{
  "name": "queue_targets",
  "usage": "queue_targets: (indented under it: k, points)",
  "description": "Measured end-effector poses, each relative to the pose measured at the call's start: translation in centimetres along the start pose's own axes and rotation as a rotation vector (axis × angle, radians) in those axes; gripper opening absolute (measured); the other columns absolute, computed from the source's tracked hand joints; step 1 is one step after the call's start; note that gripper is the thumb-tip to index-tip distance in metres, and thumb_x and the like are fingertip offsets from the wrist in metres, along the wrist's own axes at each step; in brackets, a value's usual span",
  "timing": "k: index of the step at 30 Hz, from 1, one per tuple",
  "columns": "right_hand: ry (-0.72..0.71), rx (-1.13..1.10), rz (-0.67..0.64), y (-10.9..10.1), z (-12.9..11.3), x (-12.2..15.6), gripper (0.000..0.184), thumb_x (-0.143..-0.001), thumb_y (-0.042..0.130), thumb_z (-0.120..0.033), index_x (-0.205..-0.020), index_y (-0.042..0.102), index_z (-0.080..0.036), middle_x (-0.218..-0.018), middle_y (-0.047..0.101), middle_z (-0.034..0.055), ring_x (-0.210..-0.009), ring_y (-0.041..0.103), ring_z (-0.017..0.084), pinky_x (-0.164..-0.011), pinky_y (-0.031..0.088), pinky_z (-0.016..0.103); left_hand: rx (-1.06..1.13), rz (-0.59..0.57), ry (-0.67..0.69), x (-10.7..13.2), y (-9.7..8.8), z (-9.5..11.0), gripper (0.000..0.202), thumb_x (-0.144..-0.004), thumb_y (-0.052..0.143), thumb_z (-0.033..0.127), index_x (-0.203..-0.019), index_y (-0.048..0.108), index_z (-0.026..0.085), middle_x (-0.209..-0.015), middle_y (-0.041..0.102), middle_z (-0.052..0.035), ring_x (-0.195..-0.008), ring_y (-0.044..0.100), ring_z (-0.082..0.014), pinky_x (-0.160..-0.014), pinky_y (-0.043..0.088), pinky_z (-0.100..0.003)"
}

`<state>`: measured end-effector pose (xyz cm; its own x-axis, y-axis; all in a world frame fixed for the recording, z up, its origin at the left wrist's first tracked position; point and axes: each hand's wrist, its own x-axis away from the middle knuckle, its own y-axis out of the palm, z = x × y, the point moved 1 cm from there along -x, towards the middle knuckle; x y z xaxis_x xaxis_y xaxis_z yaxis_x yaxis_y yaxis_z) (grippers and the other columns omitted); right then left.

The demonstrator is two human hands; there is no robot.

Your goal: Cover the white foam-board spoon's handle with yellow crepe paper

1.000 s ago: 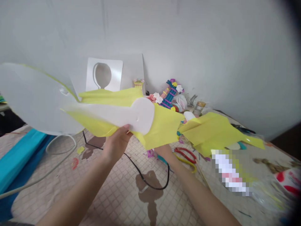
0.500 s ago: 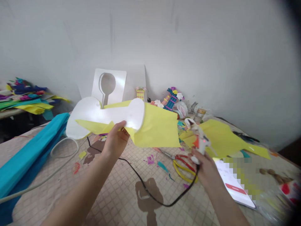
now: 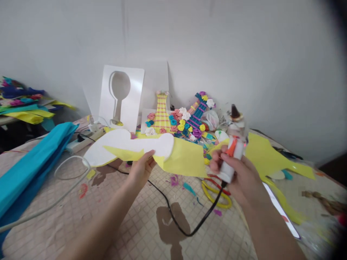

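My left hand (image 3: 143,169) pinches the lower edge of a white cut-out board (image 3: 138,145), wide at its left end and rounded at its right. Yellow paper (image 3: 187,157) lies behind the board, folds over part of its lower edge and sticks out to the right. In my right hand (image 3: 241,173) is a white glue gun (image 3: 230,159) with an orange trigger, its dark nozzle pointing up. A black cord (image 3: 187,233) hangs from its handle and loops across the table. The gun is held apart from the board, to its right.
Scissors with yellow and red handles (image 3: 217,200) lie beneath the paper's right end. Blue paper (image 3: 35,169) stretches along the left. At the back stand a white panel with a cut-out (image 3: 135,94) and flower-decorated pieces (image 3: 162,113). A phone (image 3: 291,224) lies at right.
The glue gun has come up and closer, its nozzle turning upward. The board and yellow paper have dropped slightly and shifted right in view, still in my left hand.
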<state>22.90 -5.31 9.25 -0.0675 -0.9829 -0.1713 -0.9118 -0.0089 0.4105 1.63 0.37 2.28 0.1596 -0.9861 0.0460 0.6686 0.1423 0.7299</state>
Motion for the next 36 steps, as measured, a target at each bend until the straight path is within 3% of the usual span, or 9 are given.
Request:
queue_targets:
  k: [5,10,16,20,24,28,32,36]
  points:
    - [0.080,0.119,-0.161,2.9,3.0,0.0,0.013,-0.073,0.062,-0.025,-0.084,0.061,-0.019,-0.085,0.068,0.0043,-0.072,0.064,0.017,-0.066,0.053,0.030,-0.009,-0.018,0.001,0.8,-0.2,-0.5,0.028,-0.070,0.062,0.007,-0.095,0.062,0.019,-0.098,0.068,-0.0017,-0.087,0.064,-0.0144,-0.071,0.054,-0.022]
    - [0.137,0.162,-0.229,3.7,5.9,0.5,0.021,-0.077,0.058,-0.028,-0.095,0.062,-0.019,-0.096,0.068,0.0059,-0.088,0.063,0.021,-0.080,0.050,0.037,0.054,-0.013,-0.005,0.9,-0.3,-0.6,0.021,-0.072,0.060,0.009,-0.091,0.063,0.019,-0.090,0.070,-0.0003,-0.082,0.064,-0.0106,-0.071,0.052,-0.018]
    - [0.170,0.242,-0.338,4.2,6.2,1.4,0.026,-0.077,0.057,-0.024,-0.102,0.063,-0.022,-0.105,0.065,0.0034,-0.102,0.057,0.020,-0.093,0.040,0.037,0.094,0.000,-0.006,1.2,-0.6,-1.0,0.016,-0.068,0.064,0.010,-0.081,0.063,0.018,-0.071,0.068,0.0039,-0.065,0.062,-0.0058,-0.058,0.047,-0.012]
    - [0.180,0.294,-0.372,4.6,5.9,1.9,0.029,-0.075,0.058,-0.027,-0.104,0.062,-0.025,-0.104,0.065,0.0018,-0.102,0.057,0.019,-0.092,0.041,0.035,0.066,0.013,-0.026,1.5,-0.4,-0.9,0.015,-0.064,0.066,0.011,-0.078,0.063,0.017,-0.067,0.067,0.0023,-0.061,0.061,-0.0078,-0.055,0.047,-0.015]
    - [0.132,0.413,-0.217,3.3,6.0,2.0,0.025,-0.071,0.064,-0.031,-0.094,0.063,-0.020,-0.082,0.068,0.0025,-0.077,0.062,0.018,-0.073,0.049,0.032,0.055,0.032,-0.028,1.3,-0.5,-0.8,0.016,-0.066,0.064,0.009,-0.080,0.064,0.017,-0.071,0.068,0.0015,-0.066,0.062,-0.0082,-0.057,0.047,-0.014]
    - [0.065,0.390,-0.053,0.5,5.9,1.3,0.025,-0.062,0.071,-0.033,-0.080,0.062,-0.017,-0.064,0.064,0.0016,-0.052,0.055,0.013,-0.049,0.045,0.025,0.027,0.017,-0.020,1.2,-0.8,-0.6,0.022,-0.072,0.062,0.012,-0.092,0.062,0.020,-0.090,0.069,0.0007,-0.077,0.063,-0.0094,-0.061,0.049,-0.015]
    - [0.095,0.256,0.111,-1.9,5.6,0.8,0.034,-0.047,0.078,-0.030,-0.076,0.063,-0.020,-0.063,0.065,0.0014,-0.048,0.054,0.014,-0.043,0.045,0.026,0.041,0.001,0.027,1.5,-0.6,-0.2,0.026,-0.074,0.060,0.010,-0.096,0.061,0.022,-0.095,0.068,0.0009,-0.084,0.064,-0.0110,-0.070,0.052,-0.018]
    - [0.069,0.220,0.192,-2.7,5.3,1.2,0.033,-0.042,0.080,-0.031,-0.068,0.061,-0.023,-0.058,0.061,0.0001,-0.055,0.058,0.018,-0.046,0.047,0.028,0.053,0.022,0.074,1.9,-0.1,0.4,0.028,-0.073,0.059,0.008,-0.096,0.060,0.024,-0.092,0.069,0.0006,-0.090,0.063,-0.0146,-0.073,0.053,-0.021]
